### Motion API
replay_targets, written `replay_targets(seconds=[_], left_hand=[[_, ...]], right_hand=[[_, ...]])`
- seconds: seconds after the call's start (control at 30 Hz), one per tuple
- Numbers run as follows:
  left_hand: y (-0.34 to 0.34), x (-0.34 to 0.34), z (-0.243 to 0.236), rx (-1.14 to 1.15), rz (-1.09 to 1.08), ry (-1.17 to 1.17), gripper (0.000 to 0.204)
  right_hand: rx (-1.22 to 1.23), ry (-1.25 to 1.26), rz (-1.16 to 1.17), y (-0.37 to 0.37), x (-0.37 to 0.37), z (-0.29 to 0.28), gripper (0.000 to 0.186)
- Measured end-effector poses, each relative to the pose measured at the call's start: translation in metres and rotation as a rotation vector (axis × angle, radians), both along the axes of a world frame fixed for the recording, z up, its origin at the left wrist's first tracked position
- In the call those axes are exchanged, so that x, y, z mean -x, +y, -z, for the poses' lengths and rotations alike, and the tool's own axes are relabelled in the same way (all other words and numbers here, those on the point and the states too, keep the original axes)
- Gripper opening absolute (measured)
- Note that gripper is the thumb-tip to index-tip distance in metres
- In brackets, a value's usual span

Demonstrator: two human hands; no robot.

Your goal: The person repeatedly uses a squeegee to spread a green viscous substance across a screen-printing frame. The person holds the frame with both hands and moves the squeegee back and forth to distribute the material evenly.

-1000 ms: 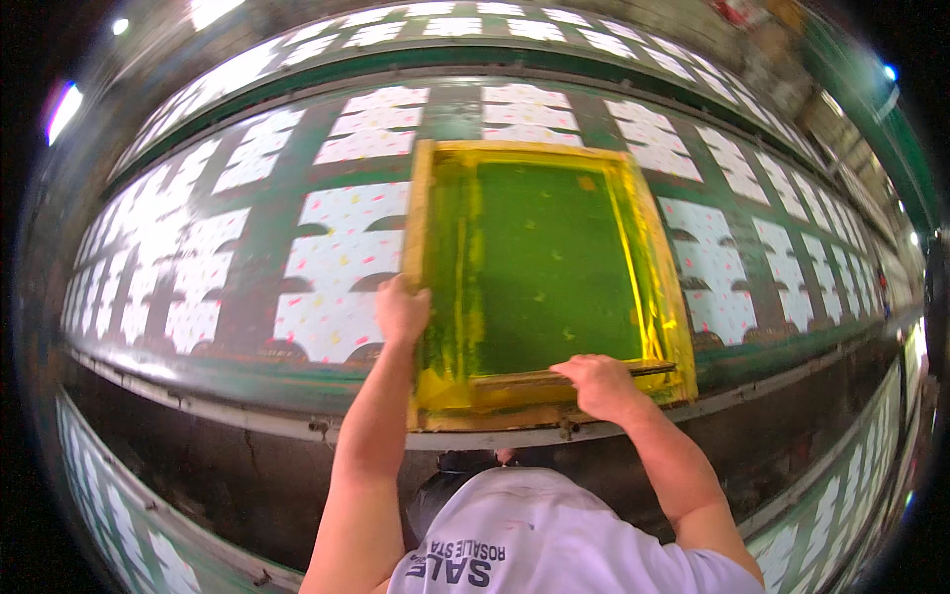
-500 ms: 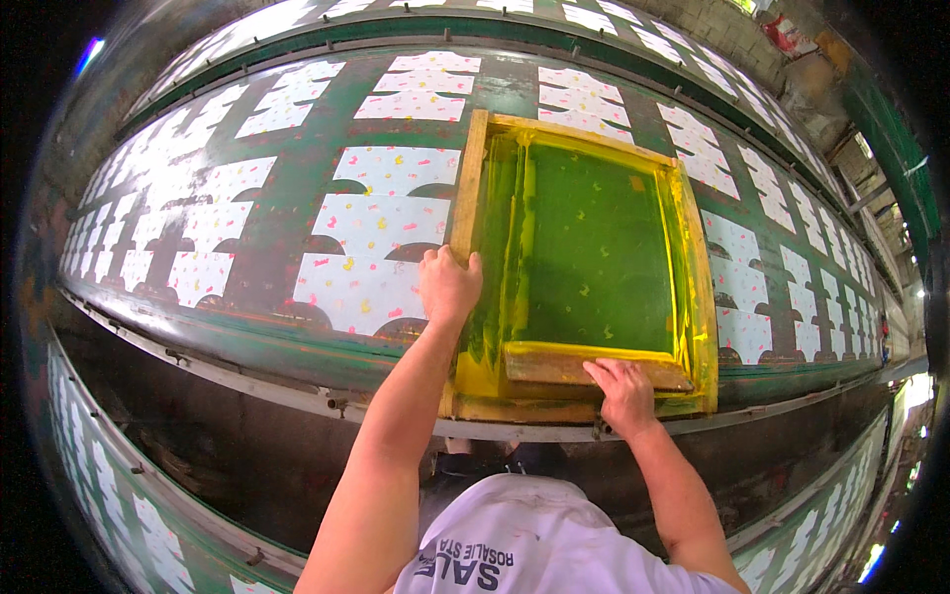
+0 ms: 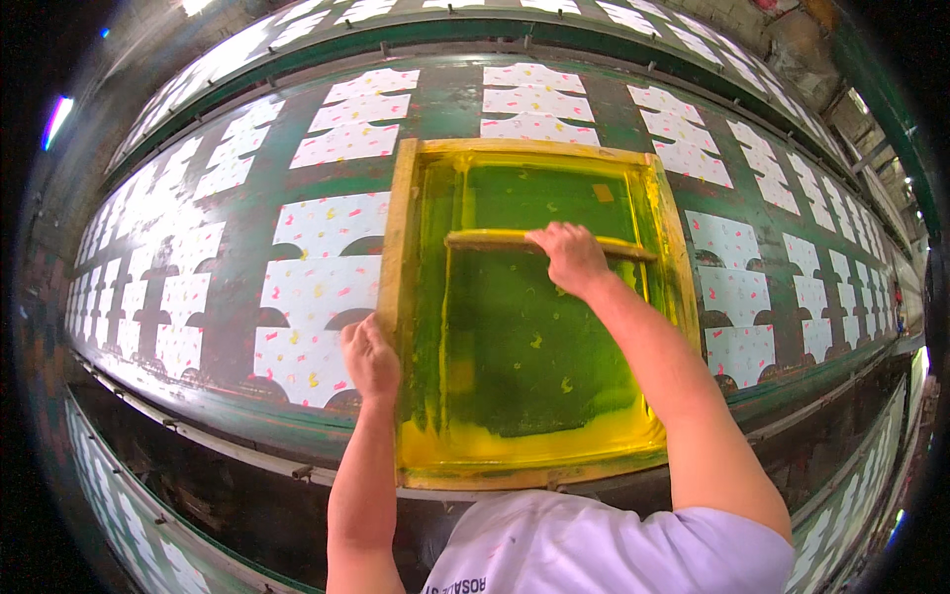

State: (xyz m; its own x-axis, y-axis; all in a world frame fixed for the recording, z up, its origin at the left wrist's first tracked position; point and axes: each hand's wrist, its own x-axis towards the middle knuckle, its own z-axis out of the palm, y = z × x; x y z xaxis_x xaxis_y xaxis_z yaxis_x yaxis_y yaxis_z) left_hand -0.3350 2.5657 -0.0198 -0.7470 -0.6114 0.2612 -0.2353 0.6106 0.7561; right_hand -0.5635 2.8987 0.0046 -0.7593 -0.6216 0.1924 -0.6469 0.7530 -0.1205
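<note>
A wooden-framed printing screen [image 3: 398, 247] lies on the long table in front of me, its mesh [image 3: 524, 346] green and smeared with yellow ink. My right hand [image 3: 572, 255] grips a wooden squeegee [image 3: 485, 239], which lies crosswise on the mesh in its far part. Thick yellow ink [image 3: 495, 447] is pooled along the near end, with more streaked down both sides. Closed at the left rail of the frame is my left hand [image 3: 371, 358]; its fingertips are partly hidden. Beside that hand lies a white fabric piece [image 3: 297, 361] with small pink and yellow prints.
Rows of similar printed white pieces [image 3: 727, 292] cover the green table [image 3: 237, 257] on both sides and beyond the screen. A metal rail [image 3: 228, 450] with small stops runs along the near edge. Another table [image 3: 109, 470] with white pieces stands lower left.
My right hand has pushed the squeegee from the screen's near end to its far part. The view has shifted, and my left hand stays at the left rail.
</note>
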Motion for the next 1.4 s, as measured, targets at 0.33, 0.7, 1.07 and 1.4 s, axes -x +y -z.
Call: replay_targets(seconds=[0.33, 0.7, 1.07, 1.4], left_hand=[[0.005, 0.003, -0.001, 0.112, -0.149, -0.098, 0.023], [0.005, 0.006, -0.003, 0.101, -0.146, -0.202, 0.029], [-0.003, 0.004, 0.000, 0.051, -0.058, -0.141, 0.030], [-0.006, -0.001, -0.004, 0.093, 0.097, -0.189, 0.040]], right_hand=[[-0.024, -0.104, 0.049, -0.012, 0.171, -0.013, 0.054], [-0.101, -0.196, 0.053, 0.011, 0.212, -0.025, 0.046], [-0.138, -0.323, -0.066, 0.031, 0.036, -0.046, 0.044], [-0.049, -0.325, -0.020, 0.053, -0.199, -0.044, 0.034]])
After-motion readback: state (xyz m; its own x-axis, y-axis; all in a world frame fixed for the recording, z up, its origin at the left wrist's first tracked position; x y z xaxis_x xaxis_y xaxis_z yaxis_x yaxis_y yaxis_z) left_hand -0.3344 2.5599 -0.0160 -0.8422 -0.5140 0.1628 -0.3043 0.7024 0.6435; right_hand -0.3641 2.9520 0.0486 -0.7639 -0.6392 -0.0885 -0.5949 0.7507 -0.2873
